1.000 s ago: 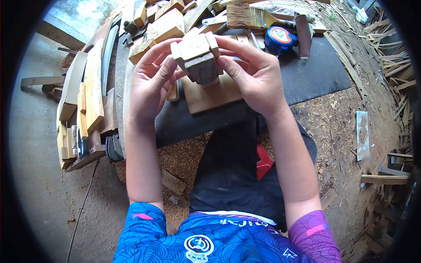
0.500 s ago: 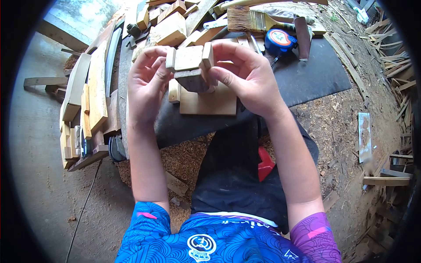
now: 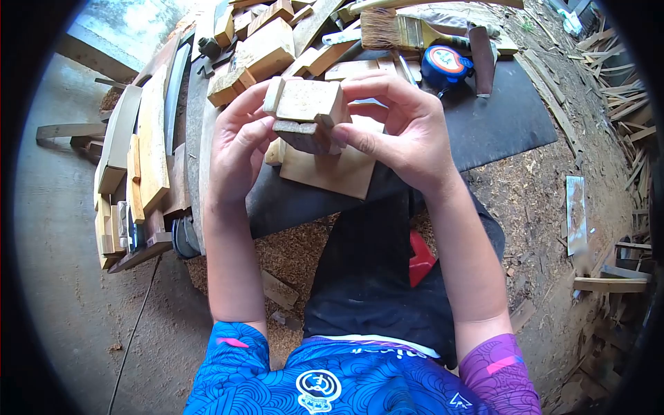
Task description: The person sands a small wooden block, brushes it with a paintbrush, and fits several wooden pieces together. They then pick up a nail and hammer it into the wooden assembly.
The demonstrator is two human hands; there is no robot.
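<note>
A small wooden assembly, pale blocks set around a darker grey block, is held up between both hands. My left hand grips its left side with the thumb on the front. My right hand wraps its right side, fingers over the top and thumb underneath. Below the hands a flat square wooden board lies on the black mat.
A paintbrush, a blue and orange tape measure and several wood offcuts crowd the far end of the mat. Planks are stacked at the left. Sawdust and wood scraps cover the ground to the right.
The wooden assembly has tilted slightly in my hands, its top face turned more toward me. Both hands kept their grip and shifted a little lower.
</note>
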